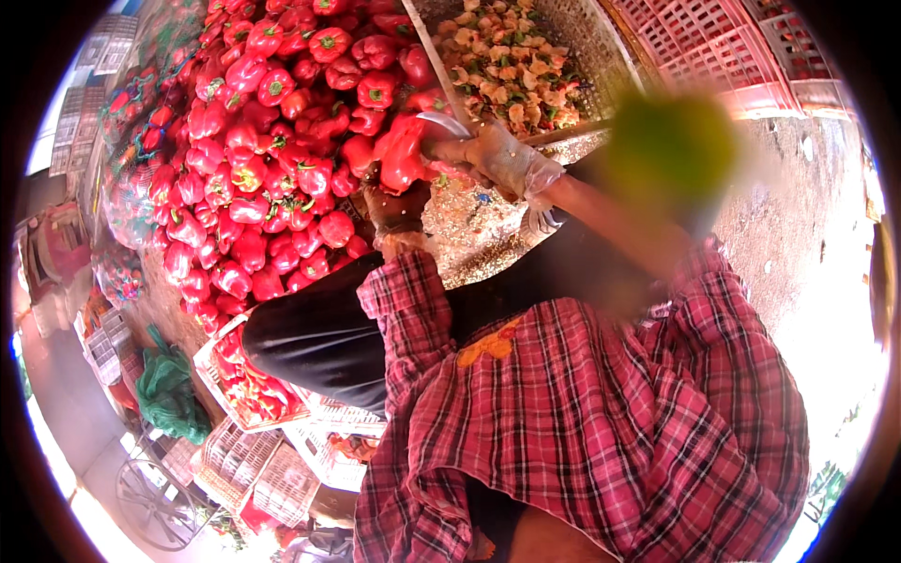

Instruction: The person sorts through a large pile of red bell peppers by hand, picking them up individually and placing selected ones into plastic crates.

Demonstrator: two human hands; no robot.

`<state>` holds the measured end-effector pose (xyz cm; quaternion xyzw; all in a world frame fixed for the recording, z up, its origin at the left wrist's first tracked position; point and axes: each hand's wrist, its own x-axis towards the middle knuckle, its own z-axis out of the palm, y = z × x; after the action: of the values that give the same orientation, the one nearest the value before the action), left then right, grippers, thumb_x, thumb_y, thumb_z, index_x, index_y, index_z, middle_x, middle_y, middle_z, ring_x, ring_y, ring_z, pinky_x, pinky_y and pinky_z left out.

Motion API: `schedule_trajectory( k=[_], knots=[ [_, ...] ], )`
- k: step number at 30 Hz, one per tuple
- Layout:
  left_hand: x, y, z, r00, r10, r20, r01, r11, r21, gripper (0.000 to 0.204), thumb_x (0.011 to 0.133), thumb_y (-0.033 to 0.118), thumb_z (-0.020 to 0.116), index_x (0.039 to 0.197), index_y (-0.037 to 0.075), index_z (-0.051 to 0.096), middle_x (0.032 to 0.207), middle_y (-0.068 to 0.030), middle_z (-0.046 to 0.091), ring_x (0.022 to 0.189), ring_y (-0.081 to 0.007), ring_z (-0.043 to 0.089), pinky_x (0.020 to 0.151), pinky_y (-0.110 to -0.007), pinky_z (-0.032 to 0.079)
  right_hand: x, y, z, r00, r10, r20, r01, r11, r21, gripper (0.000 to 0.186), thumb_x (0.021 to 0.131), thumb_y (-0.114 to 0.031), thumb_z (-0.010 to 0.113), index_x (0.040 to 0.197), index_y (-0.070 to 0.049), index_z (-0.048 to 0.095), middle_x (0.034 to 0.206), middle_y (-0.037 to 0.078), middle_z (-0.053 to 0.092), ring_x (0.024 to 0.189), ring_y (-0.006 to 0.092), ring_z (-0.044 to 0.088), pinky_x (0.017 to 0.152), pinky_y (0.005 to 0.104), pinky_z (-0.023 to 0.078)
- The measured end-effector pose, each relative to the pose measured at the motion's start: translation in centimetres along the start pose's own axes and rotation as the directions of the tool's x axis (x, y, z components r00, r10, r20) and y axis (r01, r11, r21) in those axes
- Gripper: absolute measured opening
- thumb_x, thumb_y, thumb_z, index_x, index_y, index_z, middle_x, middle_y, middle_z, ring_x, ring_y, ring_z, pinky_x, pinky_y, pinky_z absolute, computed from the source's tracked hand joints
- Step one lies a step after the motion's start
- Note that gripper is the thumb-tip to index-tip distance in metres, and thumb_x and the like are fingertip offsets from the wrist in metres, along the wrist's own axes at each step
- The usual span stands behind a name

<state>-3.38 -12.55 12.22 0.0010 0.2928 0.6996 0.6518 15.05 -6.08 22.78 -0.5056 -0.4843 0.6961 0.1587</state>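
Observation:
My left hand (398,208), in a dark, soiled glove, is closed around the lower end of a red bell pepper (402,155). Just right of the pepper, my right hand (502,158), in a pale glove, grips a knife with a short curved blade (443,123). The blade lies close beside the pepper's upper right side; whether it touches is unclear. The knife's handle is mostly hidden in my fingers. Beyond and left of my hands rises a big heap of red bell peppers (249,178).
A bin of cut-off pepper cores (516,61) stands at the far side. Red plastic crates (694,47) are at the far right. Left of my knee, a crate (249,422) holds red pepper pieces, near a green net bag (171,389). A blurred green blob (671,150) covers part of the right side.

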Motion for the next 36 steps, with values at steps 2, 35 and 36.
schedule_trajectory(
  k=[2, 35, 36],
  knots=[
    [0.9, -0.9, -0.5, 0.997, -0.040, -0.067, 0.039, 0.999, -0.021, 0.041, 0.084, 0.026, 0.050, 0.119, 0.006, 0.053, 0.115, -0.0087, 0.062, 0.110, -0.0253, 0.057, 0.097, -0.044, 0.044, -0.8, 0.2, -1.6, 0.992, -0.119, -0.043, 0.109, 0.976, -0.190, 0.031, 0.080, -0.032, 0.072, 0.080, -0.001, 0.063, 0.052, 0.002, 0.049, 0.046, 0.0135, 0.049, 0.044, 0.0331, 0.041],
    [-0.3, -0.9, 7.9, 0.860, 0.506, 0.064, -0.403, 0.598, 0.693, 0.033, 0.079, -0.003, 0.066, 0.106, 0.006, 0.049, 0.106, -0.0054, 0.058, 0.097, -0.0144, 0.056, 0.084, -0.028, 0.049, 3.5, 9.2, -6.8, 0.868, -0.450, 0.210, 0.433, 0.479, -0.763, 0.033, 0.086, -0.018, 0.056, 0.115, -0.001, 0.055, 0.098, 0.013, 0.060, 0.078, 0.0235, 0.061, 0.071, 0.0348, 0.049],
    [-1.1, -0.4, 9.1, 0.881, 0.470, 0.053, -0.400, 0.680, 0.614, 0.030, 0.079, -0.003, 0.065, 0.106, 0.005, 0.053, 0.100, -0.0038, 0.059, 0.096, -0.0136, 0.057, 0.086, -0.028, 0.049, 2.5, 7.5, -7.1, 0.918, -0.355, 0.179, 0.369, 0.592, -0.717, 0.034, 0.085, -0.022, 0.059, 0.112, 0.000, 0.057, 0.091, 0.013, 0.062, 0.073, 0.0235, 0.061, 0.067, 0.0354, 0.050]
  ],
)
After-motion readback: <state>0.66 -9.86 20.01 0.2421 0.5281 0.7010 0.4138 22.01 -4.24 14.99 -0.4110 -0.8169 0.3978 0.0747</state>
